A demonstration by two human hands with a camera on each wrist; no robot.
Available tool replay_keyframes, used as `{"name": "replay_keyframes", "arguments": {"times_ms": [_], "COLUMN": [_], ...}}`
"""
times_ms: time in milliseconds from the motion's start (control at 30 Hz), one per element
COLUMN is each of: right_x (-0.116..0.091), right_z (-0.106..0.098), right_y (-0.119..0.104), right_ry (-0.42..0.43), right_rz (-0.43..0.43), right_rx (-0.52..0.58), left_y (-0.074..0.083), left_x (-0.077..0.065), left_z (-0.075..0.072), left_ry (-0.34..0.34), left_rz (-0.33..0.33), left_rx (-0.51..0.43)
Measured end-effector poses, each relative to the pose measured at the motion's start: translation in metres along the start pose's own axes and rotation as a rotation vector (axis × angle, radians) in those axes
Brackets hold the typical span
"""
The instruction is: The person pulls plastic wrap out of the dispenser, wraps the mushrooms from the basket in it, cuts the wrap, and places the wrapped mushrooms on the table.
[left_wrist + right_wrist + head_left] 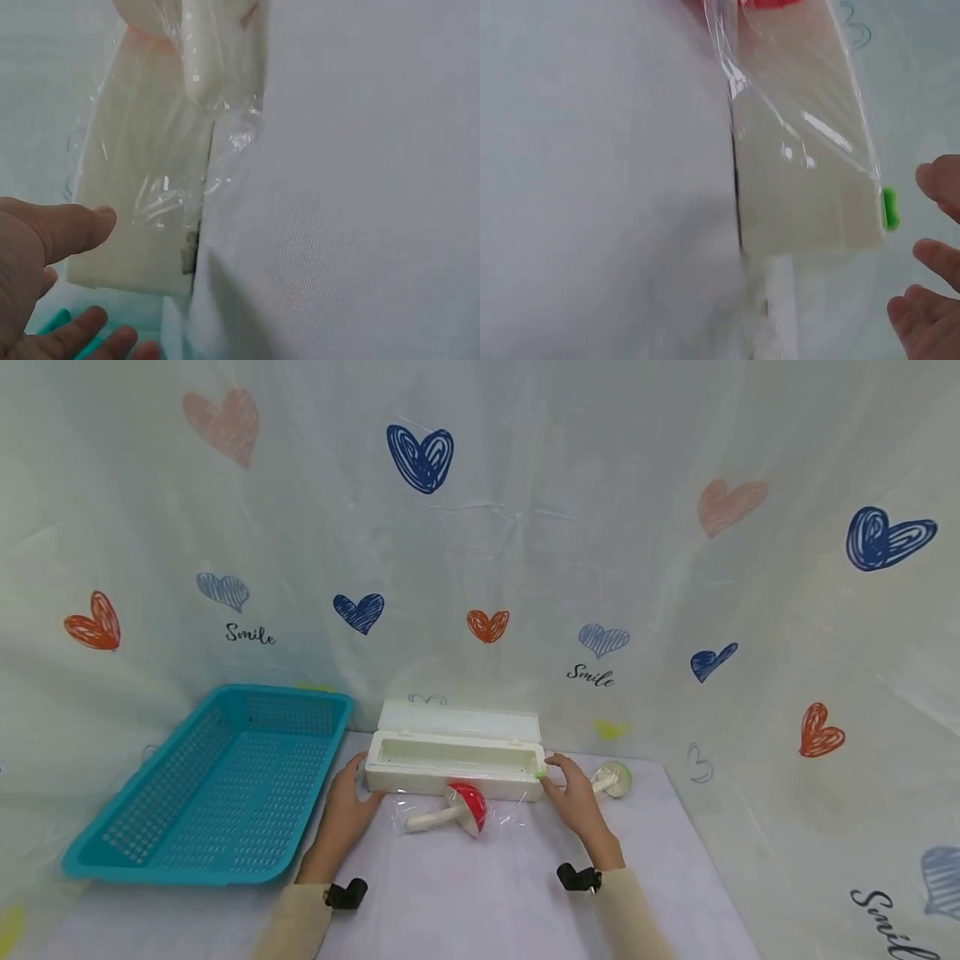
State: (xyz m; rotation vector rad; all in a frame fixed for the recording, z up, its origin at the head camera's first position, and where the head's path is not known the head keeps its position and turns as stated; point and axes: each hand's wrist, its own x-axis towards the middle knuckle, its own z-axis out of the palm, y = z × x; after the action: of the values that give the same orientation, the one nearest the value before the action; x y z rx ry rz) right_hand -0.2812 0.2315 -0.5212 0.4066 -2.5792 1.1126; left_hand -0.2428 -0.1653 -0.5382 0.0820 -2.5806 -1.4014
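A long white box lies in the middle with its lid tipped back and its hollow inside showing. A small bright green piece sits at its right end. My left hand is at the box's left end, thumb and fingers spread apart. At the right end is my right hand, its fingers parted in the right wrist view. In front of the box lies a toy mushroom with a red cap and white stem, in clear plastic wrap.
A blue perforated basket stands on the left. Beyond my right hand lies a second mushroom with a pale green cap. A white cloth covers the table, and a curtain printed with hearts hangs behind it.
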Motion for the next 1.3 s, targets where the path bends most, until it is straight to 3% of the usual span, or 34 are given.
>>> {"name": "replay_keyframes", "arguments": {"times_ms": [100,167,333,533,700,900,1100,1300], "right_x": [-0.012,-0.019,-0.038,-0.050,-0.052,-0.059,-0.074,-0.084], "right_z": [0.013,0.025,0.060,0.094,0.105,0.099,0.090,0.080], "right_y": [-0.017,-0.029,-0.053,-0.063,-0.065,-0.068,-0.066,-0.065], "right_ry": [0.131,0.162,0.072,-0.018,-0.067,-0.057,-0.113,-0.110], "right_rz": [-0.127,-0.167,-0.117,-0.085,-0.009,0.002,0.000,-0.024], "right_rx": [0.023,0.083,0.249,0.348,0.368,0.319,0.285,0.258], "left_y": [0.011,0.019,0.027,0.017,0.011,0.012,0.012,0.009], "left_x": [-0.017,-0.025,-0.040,-0.049,-0.050,-0.054,-0.064,-0.066], "left_z": [0.002,0.007,0.024,0.048,0.059,0.049,0.030,0.018], "left_ry": [0.076,0.099,0.049,-0.067,-0.135,-0.250,-0.342,-0.431], "left_rz": [0.040,0.091,0.168,0.101,0.083,0.142,0.212,0.195], "left_rx": [0.066,0.073,0.063,0.109,0.087,-0.024,0.001,0.003]}}
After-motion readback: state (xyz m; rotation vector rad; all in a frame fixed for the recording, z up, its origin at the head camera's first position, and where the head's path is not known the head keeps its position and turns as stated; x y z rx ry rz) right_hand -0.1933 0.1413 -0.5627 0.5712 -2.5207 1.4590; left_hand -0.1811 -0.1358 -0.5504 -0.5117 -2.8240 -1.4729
